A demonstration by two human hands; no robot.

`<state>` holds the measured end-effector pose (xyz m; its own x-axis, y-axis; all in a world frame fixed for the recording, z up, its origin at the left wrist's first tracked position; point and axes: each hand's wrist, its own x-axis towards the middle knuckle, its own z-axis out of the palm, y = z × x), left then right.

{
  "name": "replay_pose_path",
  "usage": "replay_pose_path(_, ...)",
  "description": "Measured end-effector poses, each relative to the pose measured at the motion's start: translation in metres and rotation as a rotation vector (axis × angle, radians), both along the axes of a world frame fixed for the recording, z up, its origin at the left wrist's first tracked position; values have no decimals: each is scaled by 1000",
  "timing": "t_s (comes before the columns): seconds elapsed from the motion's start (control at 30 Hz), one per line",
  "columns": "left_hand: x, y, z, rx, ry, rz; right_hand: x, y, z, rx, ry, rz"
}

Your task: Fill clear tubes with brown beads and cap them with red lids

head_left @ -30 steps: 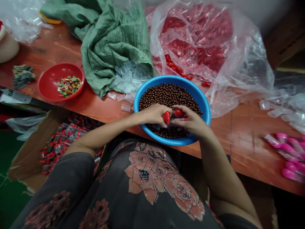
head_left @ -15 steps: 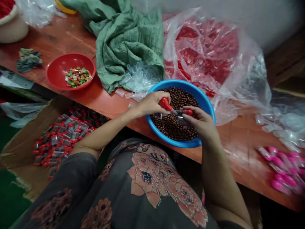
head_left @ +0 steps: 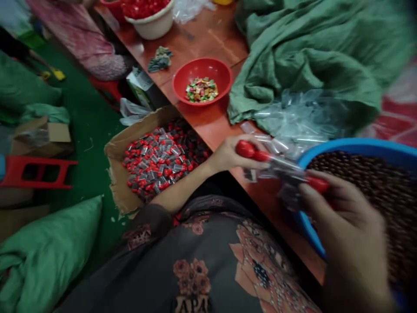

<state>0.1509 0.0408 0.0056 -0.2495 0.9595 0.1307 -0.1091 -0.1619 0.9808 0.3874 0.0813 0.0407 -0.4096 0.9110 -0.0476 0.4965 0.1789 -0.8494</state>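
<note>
My left hand [head_left: 230,154] is closed around small clear plastic tubes with rounded red caps [head_left: 245,149], at the table's near edge. My right hand [head_left: 348,213] pinches more clear tubes with a red cap [head_left: 317,184]; motion blurs them and I cannot tell how many. The tubes in both hands meet or overlap. Beneath and beside my right hand stands a blue basin [head_left: 308,158] full of small round brown balls [head_left: 368,182]. Loose clear tubes [head_left: 299,117] lie on green cloth [head_left: 312,69] behind the hands.
Below the table on the left, a cardboard box [head_left: 119,178] holds many filled red-capped tubes [head_left: 159,158]. On the table [head_left: 208,130] are a red bowl [head_left: 182,80] of small wrapped pieces, a rag [head_left: 160,60] and a white tub [head_left: 153,27]. A green sack [head_left: 61,243] lies on the floor.
The view has turned left, bringing the box and floor further in. Both hands have moved left from above the basin, carrying the red-capped tubes towards the box side.
</note>
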Motion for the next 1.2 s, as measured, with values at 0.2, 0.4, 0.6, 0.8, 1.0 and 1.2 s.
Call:
replay_pose_path(0.2,-87,-149,-87,-693,134,614,-122,-31,-93,-353,-85,622)
replay_pose_path(0.4,-139,-182,-121,-825,378,738,-182,-50,-135,-418,44,616)
replay_pose_path(0.6,-142,-87,-87,-617,634,615,-122,-27,-76,-423,100,728)
replay_pose_path(0.8,-40,43,-67,-133,962,-152,-17,-8,-8,-403,206,573)
replay_pose_path(1.0,6,91,-77,-204,920,-305,84,1,3,-380,315,185)
replay_pose_path(1.2,-16,99,-57,-281,776,-112,150,28,-7,-122,216,-260)
